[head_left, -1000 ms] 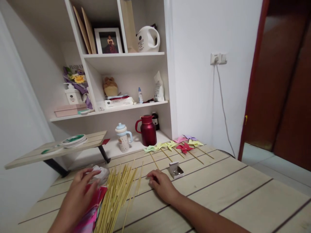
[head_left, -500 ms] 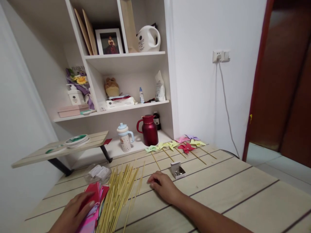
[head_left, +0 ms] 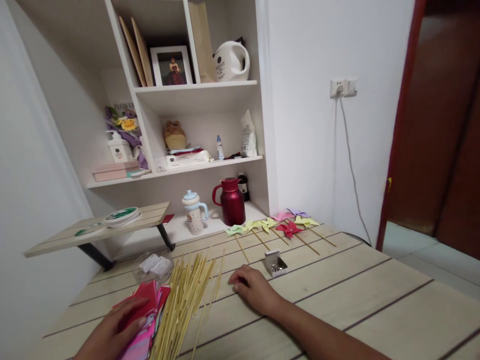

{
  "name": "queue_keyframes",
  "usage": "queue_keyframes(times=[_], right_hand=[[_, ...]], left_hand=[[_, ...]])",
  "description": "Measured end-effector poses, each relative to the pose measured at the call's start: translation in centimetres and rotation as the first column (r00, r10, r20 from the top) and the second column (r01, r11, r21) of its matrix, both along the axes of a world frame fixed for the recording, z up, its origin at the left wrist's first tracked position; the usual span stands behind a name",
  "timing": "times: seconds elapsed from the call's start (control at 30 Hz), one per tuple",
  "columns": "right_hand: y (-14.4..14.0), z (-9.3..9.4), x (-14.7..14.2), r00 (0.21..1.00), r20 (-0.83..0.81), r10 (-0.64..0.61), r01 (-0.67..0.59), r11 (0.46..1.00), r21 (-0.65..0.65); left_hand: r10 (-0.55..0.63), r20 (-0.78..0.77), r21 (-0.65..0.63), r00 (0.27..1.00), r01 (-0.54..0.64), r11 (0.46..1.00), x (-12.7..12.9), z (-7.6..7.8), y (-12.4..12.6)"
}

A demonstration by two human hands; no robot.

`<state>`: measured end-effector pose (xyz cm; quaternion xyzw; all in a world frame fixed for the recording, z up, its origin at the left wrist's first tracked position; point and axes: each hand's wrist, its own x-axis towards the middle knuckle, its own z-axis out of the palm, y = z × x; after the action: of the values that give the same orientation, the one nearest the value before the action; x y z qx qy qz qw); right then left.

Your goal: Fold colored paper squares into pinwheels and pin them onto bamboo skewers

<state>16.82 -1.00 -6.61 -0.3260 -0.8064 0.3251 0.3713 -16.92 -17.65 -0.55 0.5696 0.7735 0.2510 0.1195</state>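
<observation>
Paper squares, light and floppy, lay just left of the bamboo sticks; our left hand pressed them flat, best pinched at an edge. Right hand rested loosely curled on the worktop, gripping nothing.

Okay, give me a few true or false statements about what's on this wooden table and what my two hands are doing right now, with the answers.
1. The left hand rests on the stack of coloured paper. True.
2. The right hand grips a bamboo stick. False: it lies flat on the table, beside the bamboo sticks.
3. Finished pinwheels lie at the table's far edge. True.
4. The small box of pins sits on the shelf. False: it is on the table, just beyond the right hand.
</observation>
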Motion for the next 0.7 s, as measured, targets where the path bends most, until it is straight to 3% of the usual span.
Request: queue_keyframes(times=[0.2, 0.47, 0.7], right_hand=[[-0.2, 0.1, 0.1, 1.0, 0.015, -0.013, 0.013, 1.0, -0.004], [-0.3, 0.3, 0.2, 1.0, 0.016, 0.002, -0.002, 1.0, -0.01], [-0.2, 0.3, 0.2, 1.0, 0.021, 0.004, -0.004, 1.0, -0.018]], left_hand=[[-0.009, 0.126, 0.026, 0.992, 0.006, 1.0, -1.2, -0.7, 0.3], [0.01, 0.16, 0.012, 0.987, -0.012, 1.0, -0.3, 0.4, 0.3], [-0.001, 0.306, 0.09, 0.952, -0.028, 0.996, -2.4, -0.6, 0.3]])
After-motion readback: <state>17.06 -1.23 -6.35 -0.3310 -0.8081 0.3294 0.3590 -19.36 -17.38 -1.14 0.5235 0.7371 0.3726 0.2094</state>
